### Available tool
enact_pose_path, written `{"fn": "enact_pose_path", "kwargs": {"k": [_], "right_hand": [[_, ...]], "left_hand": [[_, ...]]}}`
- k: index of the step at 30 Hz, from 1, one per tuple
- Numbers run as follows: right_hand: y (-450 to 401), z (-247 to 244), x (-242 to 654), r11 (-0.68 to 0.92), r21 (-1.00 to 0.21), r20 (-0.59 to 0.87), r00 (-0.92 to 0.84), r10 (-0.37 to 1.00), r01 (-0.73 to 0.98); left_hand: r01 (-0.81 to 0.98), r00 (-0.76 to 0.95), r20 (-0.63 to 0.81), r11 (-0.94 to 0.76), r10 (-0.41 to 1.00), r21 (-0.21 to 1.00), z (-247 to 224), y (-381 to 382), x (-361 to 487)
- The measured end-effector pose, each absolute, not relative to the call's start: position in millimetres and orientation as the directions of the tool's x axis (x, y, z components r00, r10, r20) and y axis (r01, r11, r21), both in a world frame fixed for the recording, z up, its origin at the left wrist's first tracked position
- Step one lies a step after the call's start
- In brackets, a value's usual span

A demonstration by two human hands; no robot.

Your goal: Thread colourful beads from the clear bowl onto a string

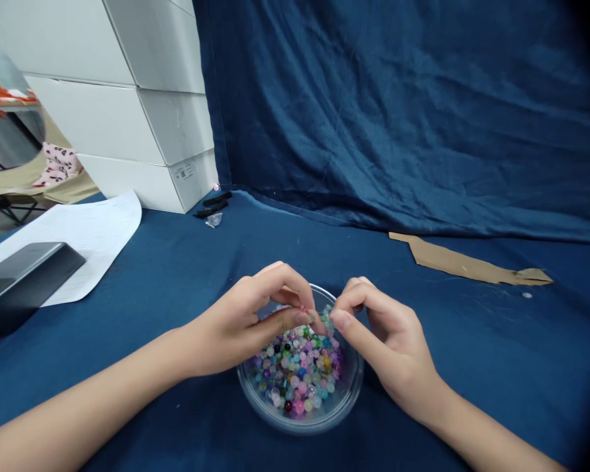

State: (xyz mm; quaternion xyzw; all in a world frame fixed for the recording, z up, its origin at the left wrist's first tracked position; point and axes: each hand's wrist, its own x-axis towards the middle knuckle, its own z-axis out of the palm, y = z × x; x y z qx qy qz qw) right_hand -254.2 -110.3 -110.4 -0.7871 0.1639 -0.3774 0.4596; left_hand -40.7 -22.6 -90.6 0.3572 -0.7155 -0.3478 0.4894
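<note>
A clear round bowl [302, 426] stands on the blue cloth, holding many small round beads [302, 373] in pink, purple, green, blue, yellow and clear. Over the bowl's left side, my left hand [260, 314] pinches a tiny reddish bead [303, 308] between thumb and fingertips. My right hand [388, 341] is at the bowl's right rim, thumb and forefinger pressed together. What lies between those right fingertips is too small to make out. The two hands are a short gap apart.
White boxes [162, 124] are stacked at the back left. Paper [103, 242] lies at the left under a dark device [24, 282]. Black strips [211, 206] and a small clear bag [214, 220] lie near the boxes. Torn cardboard [462, 263] is at the right, before a blue curtain [398, 111].
</note>
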Motion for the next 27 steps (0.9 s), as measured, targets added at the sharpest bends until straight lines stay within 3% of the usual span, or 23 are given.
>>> {"fn": "enact_pose_path", "kwargs": {"k": [12, 27], "right_hand": [[-109.6, -111.7, -252.1, -0.631, -0.775, 0.480, 0.681, -0.553, 0.034], [-108.0, -109.4, -252.8, -0.652, -0.757, 0.445, 0.767, -0.463, 0.046]], "left_hand": [[-0.270, -0.287, 0.395, 0.469, -0.873, 0.841, -86.5, -21.9, -40.5], [-0.341, -0.334, 0.243, 0.357, -0.911, 0.870, -78.4, -18.1, -41.3]]}}
